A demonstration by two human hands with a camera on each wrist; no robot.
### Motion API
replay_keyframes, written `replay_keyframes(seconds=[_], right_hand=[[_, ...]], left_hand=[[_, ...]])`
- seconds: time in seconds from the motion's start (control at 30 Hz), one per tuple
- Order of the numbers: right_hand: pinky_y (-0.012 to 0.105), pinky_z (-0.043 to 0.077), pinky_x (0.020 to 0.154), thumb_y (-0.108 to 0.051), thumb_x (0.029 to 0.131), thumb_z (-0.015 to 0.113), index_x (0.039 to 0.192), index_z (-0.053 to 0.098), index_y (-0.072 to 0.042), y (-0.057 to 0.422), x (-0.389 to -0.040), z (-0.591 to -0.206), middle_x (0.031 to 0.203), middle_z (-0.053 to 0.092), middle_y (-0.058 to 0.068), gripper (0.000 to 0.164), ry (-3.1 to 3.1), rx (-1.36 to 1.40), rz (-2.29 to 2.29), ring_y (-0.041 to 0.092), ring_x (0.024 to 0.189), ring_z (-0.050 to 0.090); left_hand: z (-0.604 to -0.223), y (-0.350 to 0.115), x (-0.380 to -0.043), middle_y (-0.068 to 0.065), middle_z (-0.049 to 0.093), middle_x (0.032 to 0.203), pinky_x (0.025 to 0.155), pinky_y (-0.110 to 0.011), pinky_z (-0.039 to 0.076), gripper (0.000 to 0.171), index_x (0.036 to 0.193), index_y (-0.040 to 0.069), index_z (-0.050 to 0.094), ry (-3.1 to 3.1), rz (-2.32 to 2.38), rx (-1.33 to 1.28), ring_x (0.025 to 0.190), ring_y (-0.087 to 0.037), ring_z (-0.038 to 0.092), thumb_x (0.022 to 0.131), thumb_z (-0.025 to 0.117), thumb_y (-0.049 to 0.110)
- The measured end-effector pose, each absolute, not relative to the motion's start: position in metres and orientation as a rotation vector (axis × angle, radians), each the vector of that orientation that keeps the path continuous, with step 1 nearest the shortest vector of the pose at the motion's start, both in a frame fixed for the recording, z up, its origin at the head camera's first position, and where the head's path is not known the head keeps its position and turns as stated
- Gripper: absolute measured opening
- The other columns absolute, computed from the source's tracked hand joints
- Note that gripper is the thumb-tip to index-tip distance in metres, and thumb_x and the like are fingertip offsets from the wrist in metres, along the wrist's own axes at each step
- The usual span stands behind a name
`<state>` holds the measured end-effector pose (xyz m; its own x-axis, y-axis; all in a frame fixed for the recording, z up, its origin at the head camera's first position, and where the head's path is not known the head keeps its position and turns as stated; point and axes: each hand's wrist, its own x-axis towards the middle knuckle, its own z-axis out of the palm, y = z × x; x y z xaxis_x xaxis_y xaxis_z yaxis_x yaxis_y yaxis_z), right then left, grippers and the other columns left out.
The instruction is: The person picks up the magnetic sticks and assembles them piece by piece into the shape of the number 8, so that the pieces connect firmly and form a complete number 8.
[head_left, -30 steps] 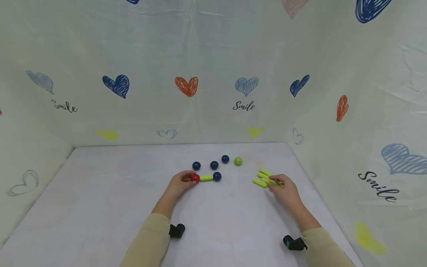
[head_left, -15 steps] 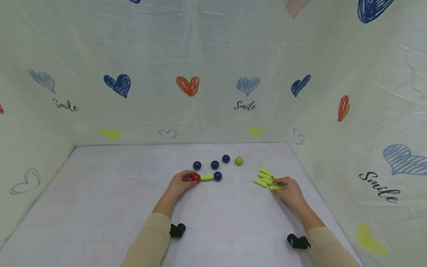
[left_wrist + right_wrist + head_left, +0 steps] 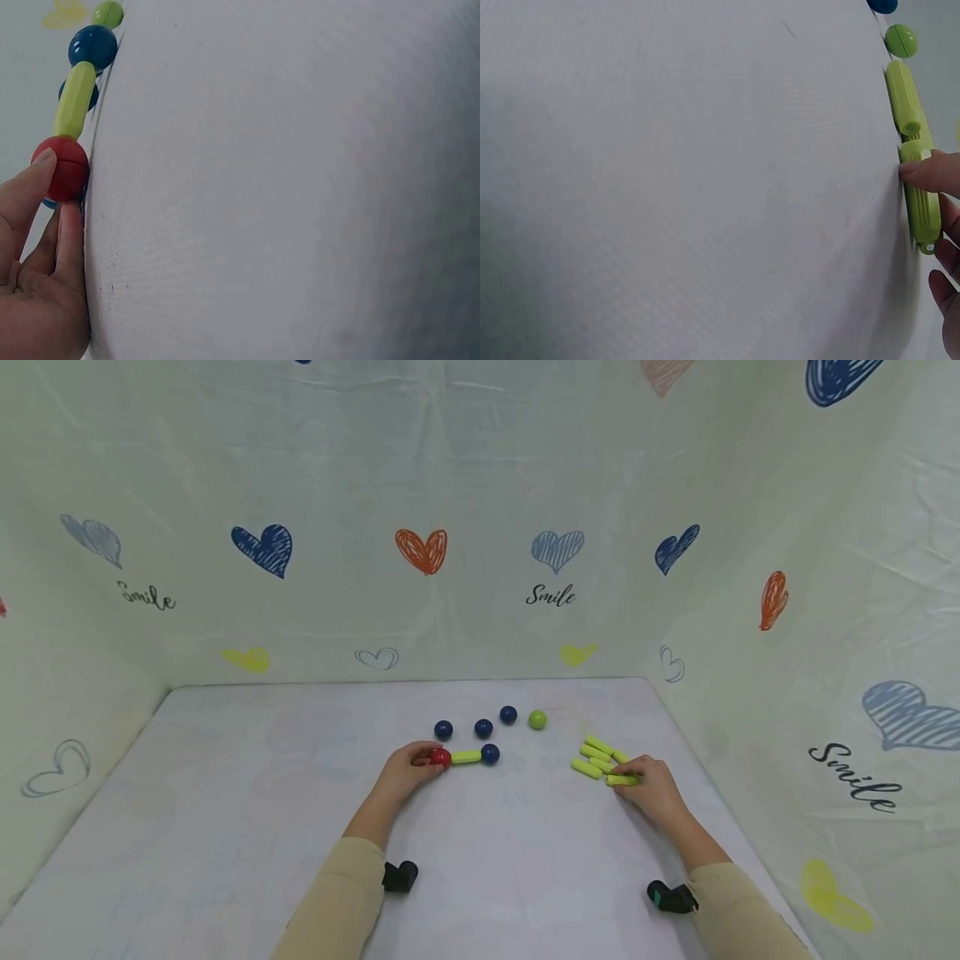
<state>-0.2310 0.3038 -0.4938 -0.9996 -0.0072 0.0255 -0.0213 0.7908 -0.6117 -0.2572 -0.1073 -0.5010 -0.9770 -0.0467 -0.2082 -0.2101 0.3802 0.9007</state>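
My left hand (image 3: 405, 774) pinches a red ball (image 3: 69, 171) between thumb and fingers. A yellow-green rod (image 3: 75, 101) joins that ball to a dark blue ball (image 3: 490, 754), making a short straight piece low over the table. On the right, my right hand (image 3: 654, 789) pinches a ribbed yellow-green rod (image 3: 921, 196) at the near side of a small pile, thumb on its face and fingers behind. Several more yellow-green rods (image 3: 586, 768) lie beside it.
Three loose dark blue balls (image 3: 443, 730) and a green ball (image 3: 537, 720) lie farther back on the white table (image 3: 495, 877). Behind the table's far edge hangs a pale sheet (image 3: 480, 468) printed with hearts.
My right hand has shifted slightly right and towards the near side of the rod pile, with its fingers now on the nearest rod. The left hand keeps its hold on the red ball.
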Motion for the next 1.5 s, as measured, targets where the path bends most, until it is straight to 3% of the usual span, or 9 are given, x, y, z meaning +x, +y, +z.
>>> replay_keyframes(seconds=[0.37,0.63,0.9,1.23,1.5], right_hand=[[0.053,0.043,0.091,-0.002,0.081,0.076,0.103,0.073,-0.001,0.303,-0.231,-0.492,0.107,0.063,0.017,0.022,-2.950,0.086,1.040,0.039,0.109,0.052],[0.039,0.047,0.076,-0.005,0.082,0.077,0.103,0.071,-0.001,0.287,-0.230,-0.481,0.099,0.064,0.010,0.022,-2.897,0.148,1.094,0.028,0.093,0.057],[0.031,0.046,0.073,-0.007,0.081,0.078,0.100,0.073,-0.004,0.259,-0.228,-0.475,0.095,0.064,0.004,0.020,-2.872,0.225,1.185,0.021,0.089,0.058],[0.030,0.047,0.075,-0.011,0.083,0.078,0.101,0.074,-0.010,0.225,-0.226,-0.475,0.097,0.064,-0.001,0.018,-2.899,0.333,1.333,0.018,0.090,0.057],[0.032,0.048,0.078,-0.009,0.085,0.076,0.103,0.073,-0.010,0.199,-0.227,-0.472,0.097,0.065,-0.003,0.018,-2.866,0.374,1.439,0.017,0.091,0.057]], left_hand=[[-0.502,-0.107,-0.258,-0.012,0.062,0.122,0.096,-0.045,0.047,0.041,0.125,0.013,0.065,2.485,1.638,-0.240,0.111,-0.029,0.057,0.086,0.074,0.007],[-0.503,-0.110,-0.261,-0.012,0.062,0.123,0.096,-0.045,0.046,0.039,0.126,0.013,0.065,2.470,1.628,-0.240,0.112,-0.029,0.056,0.088,0.073,0.014],[-0.501,-0.111,-0.264,-0.014,0.063,0.122,0.097,-0.046,0.045,0.034,0.125,0.011,0.065,2.472,1.615,-0.194,0.114,-0.030,0.056,0.092,0.068,0.019],[-0.488,-0.116,-0.272,-0.013,0.064,0.117,0.085,-0.035,0.052,0.030,0.123,0.009,0.066,2.415,1.524,-0.078,0.098,-0.023,0.060,0.093,0.066,0.013],[-0.484,-0.119,-0.278,-0.013,0.061,0.124,0.086,-0.033,0.052,0.027,0.121,0.011,0.068,2.385,1.453,-0.063,0.104,-0.025,0.058,0.094,0.064,0.012]])
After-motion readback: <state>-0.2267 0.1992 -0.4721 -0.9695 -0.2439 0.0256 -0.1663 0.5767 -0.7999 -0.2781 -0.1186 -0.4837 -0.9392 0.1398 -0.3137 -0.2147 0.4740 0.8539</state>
